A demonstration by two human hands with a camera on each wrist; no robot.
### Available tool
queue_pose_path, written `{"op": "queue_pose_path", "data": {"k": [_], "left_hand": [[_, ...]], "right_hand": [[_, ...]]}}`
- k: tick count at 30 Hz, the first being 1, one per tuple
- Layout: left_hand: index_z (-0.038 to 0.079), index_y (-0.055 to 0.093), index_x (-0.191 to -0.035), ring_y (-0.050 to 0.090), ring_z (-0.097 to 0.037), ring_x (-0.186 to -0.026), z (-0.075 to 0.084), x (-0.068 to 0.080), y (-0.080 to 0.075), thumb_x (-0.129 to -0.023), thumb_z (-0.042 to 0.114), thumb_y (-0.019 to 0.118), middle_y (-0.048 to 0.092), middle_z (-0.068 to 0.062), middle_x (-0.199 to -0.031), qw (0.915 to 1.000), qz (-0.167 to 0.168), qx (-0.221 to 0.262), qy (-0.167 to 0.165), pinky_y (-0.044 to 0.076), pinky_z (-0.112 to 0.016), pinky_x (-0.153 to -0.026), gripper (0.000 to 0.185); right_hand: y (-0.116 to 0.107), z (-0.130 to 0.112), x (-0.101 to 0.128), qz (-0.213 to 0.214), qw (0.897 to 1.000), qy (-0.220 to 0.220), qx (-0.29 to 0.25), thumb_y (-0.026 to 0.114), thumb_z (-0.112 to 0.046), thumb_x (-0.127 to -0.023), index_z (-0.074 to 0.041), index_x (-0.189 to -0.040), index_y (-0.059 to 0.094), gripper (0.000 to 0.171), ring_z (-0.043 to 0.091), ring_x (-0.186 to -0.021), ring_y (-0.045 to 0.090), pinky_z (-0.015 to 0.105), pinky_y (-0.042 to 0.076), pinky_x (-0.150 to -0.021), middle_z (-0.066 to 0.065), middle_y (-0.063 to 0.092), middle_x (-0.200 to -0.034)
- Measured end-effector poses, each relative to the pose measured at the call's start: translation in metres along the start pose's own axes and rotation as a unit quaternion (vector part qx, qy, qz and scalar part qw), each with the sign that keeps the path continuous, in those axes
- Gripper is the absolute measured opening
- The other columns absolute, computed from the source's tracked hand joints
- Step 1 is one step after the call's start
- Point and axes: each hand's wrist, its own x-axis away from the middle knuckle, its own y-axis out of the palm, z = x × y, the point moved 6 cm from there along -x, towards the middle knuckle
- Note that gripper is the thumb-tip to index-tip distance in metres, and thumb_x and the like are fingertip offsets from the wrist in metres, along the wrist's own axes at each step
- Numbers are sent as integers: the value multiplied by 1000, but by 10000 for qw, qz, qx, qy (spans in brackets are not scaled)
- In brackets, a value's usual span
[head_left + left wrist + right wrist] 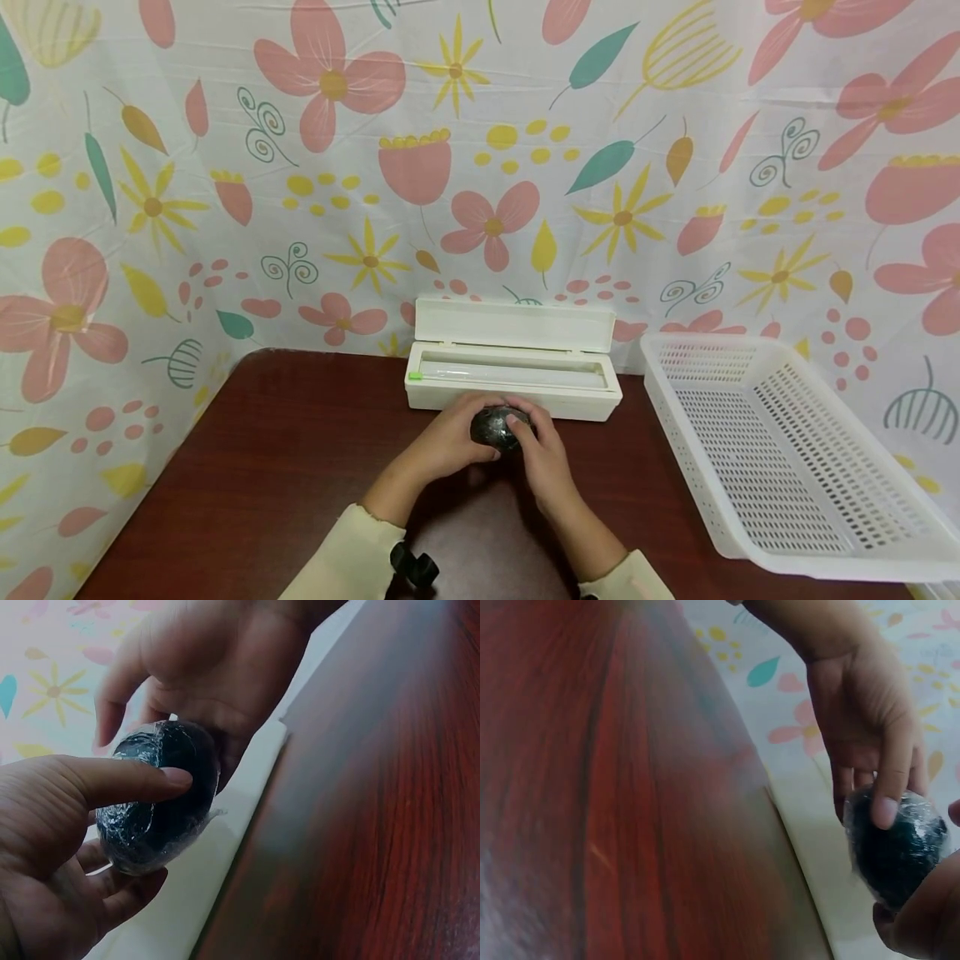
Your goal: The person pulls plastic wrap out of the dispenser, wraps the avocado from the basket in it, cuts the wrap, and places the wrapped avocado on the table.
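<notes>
Just in front of the film dispenser box (513, 379), the left hand (447, 440) and right hand (542, 454) are both gripping the film-wrapped dark ball (497, 428); loosening fingers could be letting the slick wrap unpeel or the ball slip onto the counter (285, 467).

- Dark round object (498, 428): wrapped in thin, glossy, crinkled clear film.
- Table (285, 467): reddish-brown wood-look top, smooth with a soft sheen.
- Dispenser box (513, 367): matt white plastic.
- Basket (780, 450): white perforated plastic.
- Backdrop (150, 208): matt flower-printed cloth.

No legible text, labels or nos. anywhere.
</notes>
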Motion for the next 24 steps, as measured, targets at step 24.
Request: {"op": "queue_pose_path", "data": {"k": [24], "left_hand": [[11, 58, -133, 51, -26, -130, -21, -3, 10, -75, 0, 84, 53, -11, -137, 9986, -27, -526, -38, 43, -48, -110, 65]], "right_hand": [[-3, 12, -10, -971, 9913, 175, 873, 67, -18, -96, -22, -139, 60, 44, 26, -138, 47, 42, 39, -110, 5, 51, -150]]}}
